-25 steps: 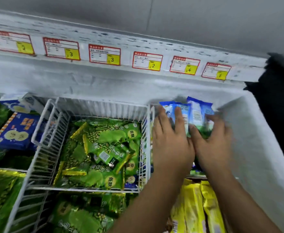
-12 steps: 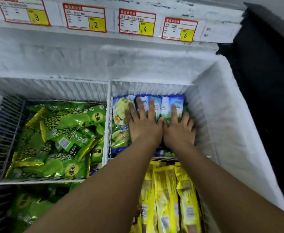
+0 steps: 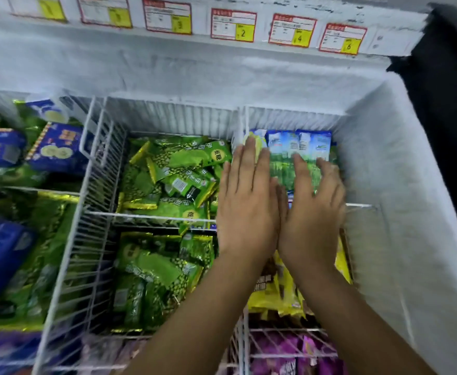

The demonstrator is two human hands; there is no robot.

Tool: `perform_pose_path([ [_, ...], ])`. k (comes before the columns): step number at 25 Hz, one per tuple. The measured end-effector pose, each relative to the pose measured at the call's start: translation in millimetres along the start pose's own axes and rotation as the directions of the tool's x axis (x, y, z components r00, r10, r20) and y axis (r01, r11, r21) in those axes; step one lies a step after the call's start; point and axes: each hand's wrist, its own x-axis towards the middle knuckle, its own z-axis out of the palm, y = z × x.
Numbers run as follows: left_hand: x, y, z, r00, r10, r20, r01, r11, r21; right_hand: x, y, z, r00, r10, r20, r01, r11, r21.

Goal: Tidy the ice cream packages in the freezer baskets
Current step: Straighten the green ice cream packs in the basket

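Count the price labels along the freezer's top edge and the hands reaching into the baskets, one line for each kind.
Price labels: 7, the leftmost cut off by the picture's edge
Hands: 2, the left hand and the right hand
Total: 9

Both hands are bare. The left hand (image 3: pixel 246 212) shows its back, with faint tendon lines running to the knuckles and a narrow wrist beneath. The right hand (image 3: pixel 311 215), just right of the left hand, shows its back too; its fingertips (image 3: pixel 324 164) are smeared by motion blur, so the nails cannot be made out. Below the left hand, the left forearm (image 3: pixel 195 320) and the right forearm (image 3: pixel 357 328) are uncovered all the way to the edge of view, smooth and widening toward it.
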Motion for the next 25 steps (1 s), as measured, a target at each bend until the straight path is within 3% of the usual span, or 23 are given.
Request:
perform_pose_path([
  [3, -61, -45, -52, 0.985, -0.160, -0.059, 0.162, 0.987, 0.018, -65, -56, -12, 0.995, -0.061, 0.083, 0.052, 0.992, 0.111],
  [6, -115, -110, -71, 0.916, -0.398, 0.059, 0.369, 0.889, 0.273, -123, -96, 14, 0.929, -0.198, 0.312, 0.159, 0.977, 0.144],
  [9, -141, -163, -66, 0.647, -0.695, 0.312, 0.568, 0.713, 0.412, -152, -111, 77, 0.746, -0.226, 0.626, 0.246, 0.968, 0.056],
  [11, -147, -186, -56, 0.480, -0.783, 0.397, 0.685, 0.617, 0.389, -165, -111, 119, 0.657, -0.243, 0.714, 0.346, 0.938, 0.000],
  [12, -144, -188, -50, 0.439, -0.799, 0.412, 0.719, 0.587, 0.373, -168, -110, 133, 0.654, -0.237, 0.718, 0.367, 0.930, -0.027],
  [14, -136, -189, -43, 0.443, -0.787, 0.430, 0.737, 0.593, 0.324, -173, -114, 142, 0.636, -0.158, 0.755, 0.360, 0.926, -0.110],
  [17, -132, -190, -44, 0.572, -0.699, 0.430, 0.727, 0.675, 0.129, -176, -121, 140, 0.604, -0.056, 0.795, 0.256, 0.958, -0.127],
  [19, -134, -189, -47, 0.660, -0.619, 0.426, 0.675, 0.738, 0.026, -180, -119, 131, 0.635, 0.058, 0.771, 0.108, 0.981, -0.163],
  [21, -135, -187, -48, 0.660, -0.588, 0.468, 0.643, 0.764, 0.053, -187, -114, 123, 0.649, 0.184, 0.738, -0.055, 0.979, -0.196],
  [23, -131, -190, -44, 0.613, -0.589, 0.527, 0.648, 0.756, 0.092, -188, -108, 124, 0.537, 0.265, 0.801, -0.217, 0.961, -0.172],
  [25, -129, -196, -39, 0.574, -0.587, 0.571, 0.636, 0.759, 0.140, -188, -105, 134, 0.360, 0.152, 0.921, -0.257, 0.965, -0.059],
])
